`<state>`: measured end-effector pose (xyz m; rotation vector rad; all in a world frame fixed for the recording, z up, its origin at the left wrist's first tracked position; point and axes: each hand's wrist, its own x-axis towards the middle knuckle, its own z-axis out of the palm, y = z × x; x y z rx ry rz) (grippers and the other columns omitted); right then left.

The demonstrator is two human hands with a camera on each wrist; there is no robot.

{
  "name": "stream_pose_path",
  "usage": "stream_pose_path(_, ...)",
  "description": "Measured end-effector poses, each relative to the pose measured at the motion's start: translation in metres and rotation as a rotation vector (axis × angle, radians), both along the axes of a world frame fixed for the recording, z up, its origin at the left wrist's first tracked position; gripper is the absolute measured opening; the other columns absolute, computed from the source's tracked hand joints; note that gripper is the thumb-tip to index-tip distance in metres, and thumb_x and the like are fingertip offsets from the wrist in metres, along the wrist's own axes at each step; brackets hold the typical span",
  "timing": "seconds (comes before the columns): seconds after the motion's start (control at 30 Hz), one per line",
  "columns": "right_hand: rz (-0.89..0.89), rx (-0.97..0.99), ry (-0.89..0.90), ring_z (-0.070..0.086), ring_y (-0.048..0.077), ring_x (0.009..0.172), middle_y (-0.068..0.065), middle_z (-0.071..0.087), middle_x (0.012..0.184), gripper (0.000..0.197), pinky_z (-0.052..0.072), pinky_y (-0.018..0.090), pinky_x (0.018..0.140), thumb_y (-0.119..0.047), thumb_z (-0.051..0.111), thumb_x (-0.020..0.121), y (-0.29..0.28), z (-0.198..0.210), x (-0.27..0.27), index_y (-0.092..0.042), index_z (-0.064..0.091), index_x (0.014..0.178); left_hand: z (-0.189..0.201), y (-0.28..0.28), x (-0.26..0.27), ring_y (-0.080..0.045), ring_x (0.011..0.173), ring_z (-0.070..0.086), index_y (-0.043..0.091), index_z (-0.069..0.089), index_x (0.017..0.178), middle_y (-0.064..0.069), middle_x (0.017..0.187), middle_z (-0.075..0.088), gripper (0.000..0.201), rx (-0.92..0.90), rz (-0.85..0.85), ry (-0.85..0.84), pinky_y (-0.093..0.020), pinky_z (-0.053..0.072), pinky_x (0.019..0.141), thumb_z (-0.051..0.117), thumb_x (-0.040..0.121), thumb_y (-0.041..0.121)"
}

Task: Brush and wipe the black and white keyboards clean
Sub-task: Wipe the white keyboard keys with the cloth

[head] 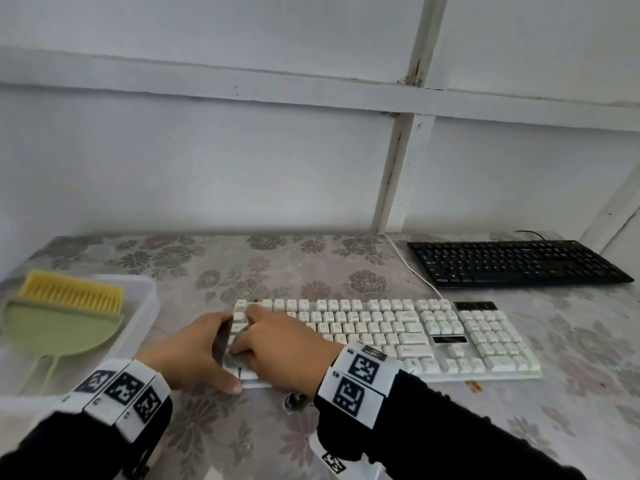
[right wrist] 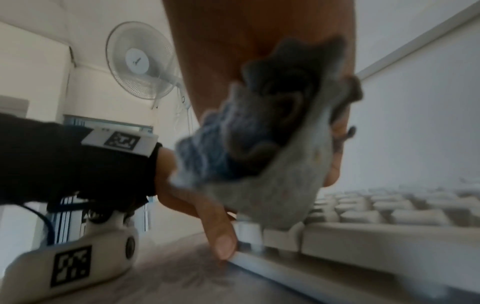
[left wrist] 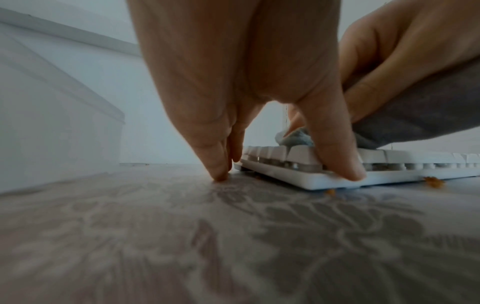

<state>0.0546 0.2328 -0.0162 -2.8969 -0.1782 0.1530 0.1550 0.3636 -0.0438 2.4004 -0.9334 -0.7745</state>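
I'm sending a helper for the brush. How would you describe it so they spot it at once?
On the flowered table, look at the white tray on the far left, beside the white keyboard. The brush lies in it above a green dustpan; only it has yellow bristles.

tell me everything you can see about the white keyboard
The white keyboard is a full-size board of what looks like plastic, with raised off-white keycaps, a number pad and a white cable at its back. It lies flat on the floral table cover. The left hand steadies its left end, thumb on the front edge; the right hand presses a grey cloth onto its left keys. Orange crumbs lie beside it.
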Motion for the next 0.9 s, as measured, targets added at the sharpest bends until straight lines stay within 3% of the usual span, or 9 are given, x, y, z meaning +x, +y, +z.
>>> stream_pose_path(0.1,0.005,-0.042,-0.037,0.054,0.034,0.090,0.011,0.044,0.110,0.026,0.036,0.033,0.065,-0.014,0.050,0.094,0.002,0.000,-0.002,-0.013,0.069,0.110,-0.001,0.000,0.000,-0.013,0.122,0.044,0.020,0.026,0.143,0.004,0.137,0.041,0.125,-0.005,0.009,-0.007,-0.030,0.038,0.104,0.085,0.037,0.048)
stream_pose_path(0.17,-0.005,-0.048,-0.034,0.051,0.032,0.080,0.012,0.042,0.100,0.024,0.034,0.032,0.061,-0.009,0.048,0.094,0.000,0.004,-0.005,-0.004,0.069,0.105,-0.003,0.000,0.000,-0.011,0.120,0.046,0.023,0.030,0.141,0.007,0.134,0.044,0.120,-0.028,0.016,0.001,-0.030,0.039,0.103,0.089,0.039,0.044)
stream_pose_path(0.27,-0.003,-0.031,-0.044,0.037,0.022,0.060,0.006,0.034,0.087,0.020,0.023,0.026,0.048,-0.001,0.047,0.090,-0.010,0.007,-0.011,0.000,0.067,0.089,-0.010,0.003,0.007,-0.007,0.116,0.051,0.031,0.037,0.136,0.012,0.131,0.050,0.127,-0.041,-0.013,-0.012,-0.035,0.043,0.103,0.087,0.024,0.061)
stream_pose_path(0.33,0.008,-0.012,-0.044,0.039,0.022,0.060,0.005,0.034,0.085,0.018,0.029,0.027,0.049,0.001,0.049,0.087,-0.018,0.004,-0.016,-0.003,0.065,0.081,-0.015,0.004,0.011,-0.007,0.116,0.051,0.032,0.038,0.135,0.014,0.130,0.050,0.128,-0.038,-0.015,-0.010,-0.036,0.043,0.103,0.085,0.020,0.065)
stream_pose_path(0.47,0.005,-0.008,-0.045,0.056,0.030,0.075,0.000,0.033,0.083,0.020,0.047,0.033,0.062,-0.008,0.052,0.090,-0.033,-0.003,-0.025,-0.006,0.072,0.090,-0.010,0.002,0.007,-0.008,0.119,0.047,0.028,0.034,0.139,0.012,0.133,0.045,0.125,-0.030,-0.004,-0.014,-0.036,0.040,0.106,0.087,0.029,0.055)
stream_pose_path(0.6,-0.032,0.018,-0.022,0.055,0.027,0.078,-0.006,0.029,0.075,0.021,0.038,0.025,0.058,-0.013,0.051,0.091,-0.050,-0.001,-0.038,-0.009,0.071,0.088,-0.006,0.001,0.003,-0.008,0.119,0.047,0.028,0.032,0.139,0.012,0.133,0.045,0.120,-0.046,0.008,0.017,-0.035,0.039,0.106,0.087,0.034,0.047)
stream_pose_path(0.77,-0.122,0.041,0.009,0.049,0.020,0.073,-0.003,0.037,0.083,0.026,0.030,0.015,0.055,-0.024,0.054,0.093,-0.055,0.021,-0.039,-0.007,0.073,0.092,-0.008,0.001,0.003,-0.007,0.117,0.048,0.026,0.035,0.137,0.014,0.131,0.047,0.116,-0.063,0.017,0.016,-0.033,0.041,0.105,0.089,0.036,0.044)
stream_pose_path(0.83,-0.094,0.125,-0.012,0.046,0.013,0.072,-0.011,0.031,0.078,0.029,0.029,0.021,0.058,-0.032,0.053,0.093,-0.040,0.029,-0.029,-0.011,0.073,0.092,-0.007,0.001,0.004,-0.008,0.116,0.049,0.025,0.036,0.135,0.012,0.130,0.047,0.113,-0.061,0.016,0.023,-0.032,0.041,0.104,0.090,0.038,0.042)
stream_pose_path(0.9,-0.035,0.160,-0.022,0.041,0.010,0.071,-0.008,0.031,0.078,0.025,0.028,0.025,0.064,-0.029,0.054,0.093,-0.021,0.029,-0.016,-0.013,0.072,0.097,-0.007,0.001,0.005,-0.008,0.117,0.049,0.025,0.035,0.137,0.010,0.132,0.047,0.119,-0.054,0.000,0.009,-0.033,0.041,0.103,0.088,0.034,0.050)
